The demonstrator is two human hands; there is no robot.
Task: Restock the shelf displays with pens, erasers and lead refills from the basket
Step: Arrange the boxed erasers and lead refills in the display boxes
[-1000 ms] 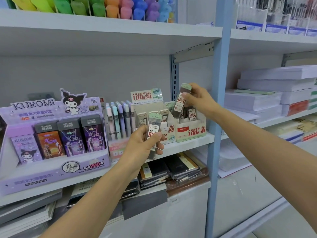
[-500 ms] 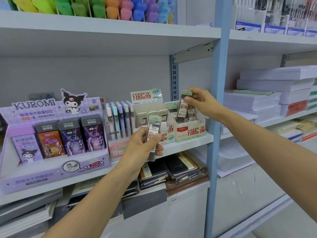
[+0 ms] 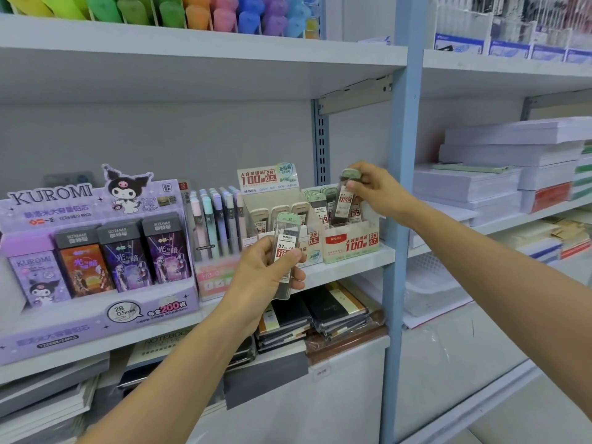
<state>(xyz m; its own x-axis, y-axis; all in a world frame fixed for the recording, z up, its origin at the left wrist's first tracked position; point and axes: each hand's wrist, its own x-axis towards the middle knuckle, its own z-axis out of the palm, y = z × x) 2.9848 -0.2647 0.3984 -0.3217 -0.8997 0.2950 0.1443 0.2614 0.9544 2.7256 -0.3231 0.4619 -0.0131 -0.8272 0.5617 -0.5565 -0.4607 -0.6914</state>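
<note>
Clear, green-capped lead refill case, pinched by the right hand, stands at the cream cardboard display box; the left hand grips a second case.

Two hands, two refill cases held — four display boxes behind them.

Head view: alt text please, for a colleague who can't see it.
The right hand pinches a lead refill case at the 0.7 display box on the shelf; the left hand grips a second case in front.
</note>
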